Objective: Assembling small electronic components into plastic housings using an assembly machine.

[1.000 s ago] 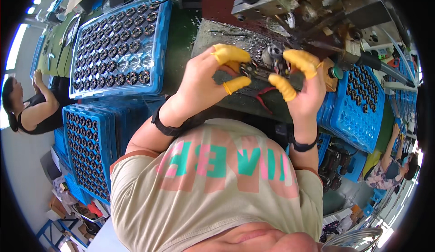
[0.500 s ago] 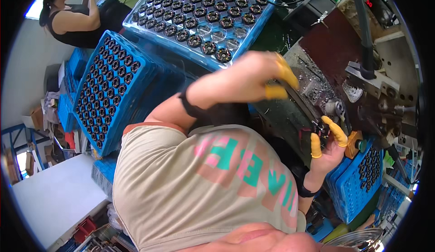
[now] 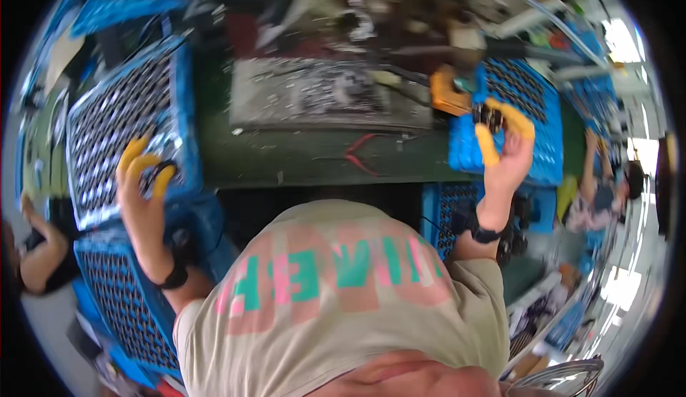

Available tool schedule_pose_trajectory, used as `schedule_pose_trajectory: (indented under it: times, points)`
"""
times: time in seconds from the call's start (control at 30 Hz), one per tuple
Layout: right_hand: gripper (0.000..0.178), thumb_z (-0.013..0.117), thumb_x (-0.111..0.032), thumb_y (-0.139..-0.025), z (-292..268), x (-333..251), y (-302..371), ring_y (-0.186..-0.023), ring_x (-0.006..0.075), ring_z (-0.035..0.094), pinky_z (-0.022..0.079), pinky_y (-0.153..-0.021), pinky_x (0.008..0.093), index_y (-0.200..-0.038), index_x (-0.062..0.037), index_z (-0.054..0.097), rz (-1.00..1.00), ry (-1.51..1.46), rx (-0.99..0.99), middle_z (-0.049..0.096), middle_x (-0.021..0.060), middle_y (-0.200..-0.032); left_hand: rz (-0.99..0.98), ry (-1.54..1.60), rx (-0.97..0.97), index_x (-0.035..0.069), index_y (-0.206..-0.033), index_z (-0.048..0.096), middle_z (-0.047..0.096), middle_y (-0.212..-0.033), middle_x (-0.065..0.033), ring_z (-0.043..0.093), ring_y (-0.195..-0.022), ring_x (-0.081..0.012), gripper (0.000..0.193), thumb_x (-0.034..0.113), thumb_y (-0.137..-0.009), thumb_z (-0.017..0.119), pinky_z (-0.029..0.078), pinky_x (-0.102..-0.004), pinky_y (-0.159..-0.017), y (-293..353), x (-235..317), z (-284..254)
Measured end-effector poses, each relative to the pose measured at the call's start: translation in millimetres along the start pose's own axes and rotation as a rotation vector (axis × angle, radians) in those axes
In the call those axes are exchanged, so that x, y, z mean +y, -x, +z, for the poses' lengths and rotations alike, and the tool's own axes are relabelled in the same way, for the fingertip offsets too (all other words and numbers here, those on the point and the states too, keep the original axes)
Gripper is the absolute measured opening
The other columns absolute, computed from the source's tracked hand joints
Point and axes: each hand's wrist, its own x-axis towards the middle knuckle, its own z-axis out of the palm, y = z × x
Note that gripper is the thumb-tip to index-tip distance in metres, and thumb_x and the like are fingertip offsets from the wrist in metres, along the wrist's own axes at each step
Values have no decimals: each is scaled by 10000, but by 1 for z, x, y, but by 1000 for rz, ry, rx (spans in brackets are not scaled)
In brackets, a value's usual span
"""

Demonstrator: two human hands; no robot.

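Observation:
My left hand (image 3: pixel 143 179), with yellow covers on its fingers, is over the near right edge of a blue tray (image 3: pixel 187 104) at the left. Its thumb and fingers close on a small round black part (image 3: pixel 166 165) that looks like a motor stator. Raised in front of another blue tray (image 3: pixel 464 147) at the right is my right hand (image 3: pixel 509 143), also in yellow finger covers. It pinches a black stator (image 3: pixel 489 116) between thumb and fingers. Motion blur hides the finer detail of both parts.
Red-handled pliers (image 3: pixel 363 155) lie on the green bench near a metal plate (image 3: pixel 264 104) strewn with shavings. An orange block (image 3: pixel 446 91) stands beside the right tray. Blurred machinery (image 3: pixel 400 18) spans the back. Another stacked tray (image 3: pixel 128 304) sits lower left; people work at both sides.
The whole view has swung round, so the bench now lies straight across. My left hand has moved from above the metal plate to the left tray. My right hand still holds its stator, now raised.

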Motion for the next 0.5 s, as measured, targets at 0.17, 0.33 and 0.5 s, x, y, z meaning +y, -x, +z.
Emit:
schedule_pose_trajectory:
  times: [0.17,0.33,0.5]
  points:
    - [406,800,-119,-782,-97,52,-23,-940,180,637,497,-850,313,-1125,-21,605,225,665,196,675,104,-1067,-222,626,92,-1,-1212,584,654,-1043,-77,642,-798,-106,321,-2,-896,638,473,-185,-649,-6,-10,17]
    - [427,800,-163,-789,-175,105,-14,-946,200,649,503,-852,325,-1148,-33,607,338,739,274,680,108,-1049,-229,612,12,1,-1216,606,656,-871,-49,579,-635,-62,264,43,-961,552,432,-169,-569,-17,12,31]
    - [444,805,-150,-781,-184,122,-14,-967,201,649,487,-883,314,-1155,-25,600,284,537,219,680,109,-1041,-191,733,-1,-8,-1317,520,627,-1162,-57,577,-877,-62,444,-1,-888,633,458,-191,-730,-17,14,35]
